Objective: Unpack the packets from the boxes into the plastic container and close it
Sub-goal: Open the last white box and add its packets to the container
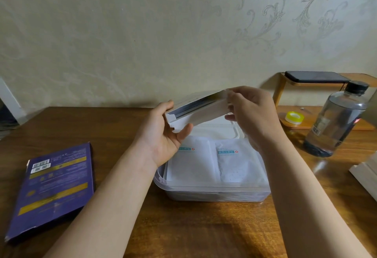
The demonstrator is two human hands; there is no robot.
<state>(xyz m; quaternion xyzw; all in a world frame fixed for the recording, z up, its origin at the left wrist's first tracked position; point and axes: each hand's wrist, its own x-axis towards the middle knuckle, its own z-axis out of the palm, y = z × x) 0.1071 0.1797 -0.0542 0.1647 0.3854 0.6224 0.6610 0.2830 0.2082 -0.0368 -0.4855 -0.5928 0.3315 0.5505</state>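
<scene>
A flat white box is held in the air above the clear plastic container, its end flap open toward me with dark packets showing inside. My left hand grips the box's left end from below. My right hand pinches the box's right corner and flap. Two white packets with teal labels lie side by side in the container. The container's white lid lies behind it, partly hidden by the box. A purple box lies flat on the table at the left.
The wooden table ends at a wall behind. At the right stand a clear bottle with a black cap, a small wooden stand with a phone on top and a tape roll below. A white object sits at the right edge.
</scene>
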